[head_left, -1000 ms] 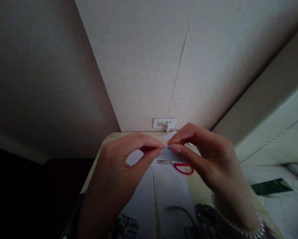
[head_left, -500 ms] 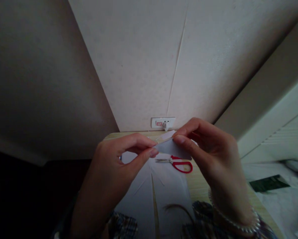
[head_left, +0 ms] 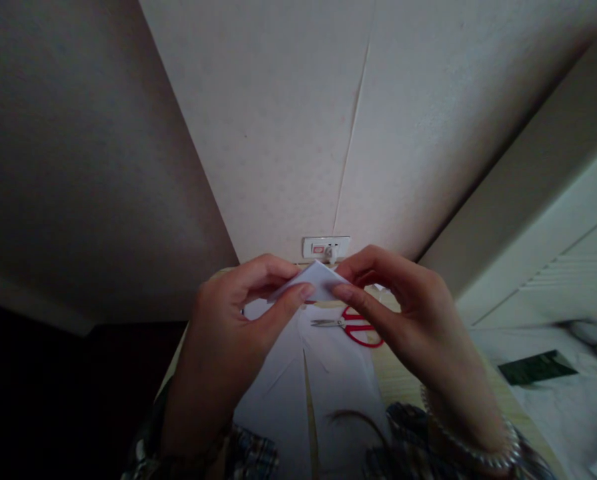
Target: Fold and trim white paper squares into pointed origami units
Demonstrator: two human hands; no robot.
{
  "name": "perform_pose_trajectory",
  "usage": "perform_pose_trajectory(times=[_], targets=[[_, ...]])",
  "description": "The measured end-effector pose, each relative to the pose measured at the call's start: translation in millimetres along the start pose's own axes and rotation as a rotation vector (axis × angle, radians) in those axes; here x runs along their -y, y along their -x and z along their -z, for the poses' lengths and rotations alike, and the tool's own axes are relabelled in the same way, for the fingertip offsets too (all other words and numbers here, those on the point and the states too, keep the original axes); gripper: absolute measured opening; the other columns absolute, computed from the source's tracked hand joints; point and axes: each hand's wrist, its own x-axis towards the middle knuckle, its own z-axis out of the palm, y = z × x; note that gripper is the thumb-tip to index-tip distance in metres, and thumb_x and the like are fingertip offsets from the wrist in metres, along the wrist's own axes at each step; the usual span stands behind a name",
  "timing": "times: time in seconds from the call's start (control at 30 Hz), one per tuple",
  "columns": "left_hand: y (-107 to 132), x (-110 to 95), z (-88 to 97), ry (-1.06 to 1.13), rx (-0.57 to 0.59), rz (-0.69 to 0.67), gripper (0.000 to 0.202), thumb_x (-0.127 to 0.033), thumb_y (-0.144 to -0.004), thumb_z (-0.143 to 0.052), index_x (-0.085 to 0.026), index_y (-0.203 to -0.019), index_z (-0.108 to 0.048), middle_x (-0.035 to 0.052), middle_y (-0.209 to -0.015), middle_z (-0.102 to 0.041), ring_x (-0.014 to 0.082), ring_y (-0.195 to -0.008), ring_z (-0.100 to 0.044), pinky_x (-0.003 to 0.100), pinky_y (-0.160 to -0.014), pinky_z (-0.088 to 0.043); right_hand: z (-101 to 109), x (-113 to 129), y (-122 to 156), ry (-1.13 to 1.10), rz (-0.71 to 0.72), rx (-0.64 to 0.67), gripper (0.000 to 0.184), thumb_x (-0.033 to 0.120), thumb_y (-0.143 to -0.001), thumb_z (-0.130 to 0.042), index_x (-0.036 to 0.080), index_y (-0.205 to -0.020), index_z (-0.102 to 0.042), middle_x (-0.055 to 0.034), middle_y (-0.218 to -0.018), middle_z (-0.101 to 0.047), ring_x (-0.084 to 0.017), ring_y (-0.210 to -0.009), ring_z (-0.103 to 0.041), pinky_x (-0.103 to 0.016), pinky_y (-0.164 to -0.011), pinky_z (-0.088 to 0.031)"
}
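Observation:
Both hands hold a small folded piece of white paper [head_left: 317,281] in the air above a wooden table [head_left: 403,383]. My left hand [head_left: 241,313] pinches its left end between thumb and fingers. My right hand [head_left: 396,310] pinches its right end the same way; a bead bracelet sits on that wrist. Below the hands lie larger white paper sheets [head_left: 303,393] on the table. Red-handled scissors [head_left: 351,327] lie on those sheets, just under my right fingers.
A wall socket [head_left: 326,247] sits on the wall behind the table's far edge. To the right is a white bed surface with a dark green card [head_left: 536,367]. Plaid sleeves show at the bottom edge. The left side is dark.
The folded paper has turned from edge-on to a broader face with a point upward, and both hands have moved closer together and slightly up. The scissors have not moved.

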Motion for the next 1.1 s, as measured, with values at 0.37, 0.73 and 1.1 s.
perform_pose_trajectory(times=[0.37, 0.73, 1.1], targets=[[0.2, -4.1, -6.4, 0.072, -0.031, -0.021, 0.013, -0.016, -0.081, -0.067, -0.025, -0.071, -0.069, -0.007, -0.071, -0.074, 0.0135, -0.068, -0.07, 0.022, -0.07, -0.057, 9.2, 1.0, 0.1, 0.134, 0.051, 0.038, 0.021, 0.017, -0.086, -0.073, 0.019, -0.068, -0.061, 0.0036, -0.063, -0.064, -0.011, -0.06, -0.059, -0.022, -0.054, -0.043], [3.7, -7.8, -5.3, 0.035, -0.138, -0.013, 0.019, -0.013, -0.078, -0.071, -0.027, -0.065, -0.07, -0.0115, -0.063, -0.073, 0.0108, -0.061, -0.067, 0.02, -0.064, -0.053, 17.3, 0.8, 3.7, 0.065, 0.071, 0.087, 0.011, 0.022, -0.086, -0.075, 0.021, -0.077, -0.069, 0.0029, -0.072, -0.069, -0.012, -0.067, -0.063, -0.022, -0.06, -0.048], [-2.7, 1.1, 0.8, 0.048, 0.045, -0.003, 0.013, -0.017, -0.076, -0.076, -0.029, -0.08, -0.074, -0.0101, -0.07, -0.074, 0.0099, -0.066, -0.069, 0.016, -0.062, -0.052, 21.3, 2.8, 3.2, 0.207, 0.101, 0.123, 0.021, 0.016, -0.09, -0.069, 0.018, -0.07, -0.062, 0.0032, -0.067, -0.063, -0.01, -0.063, -0.059, -0.022, -0.058, -0.043]])
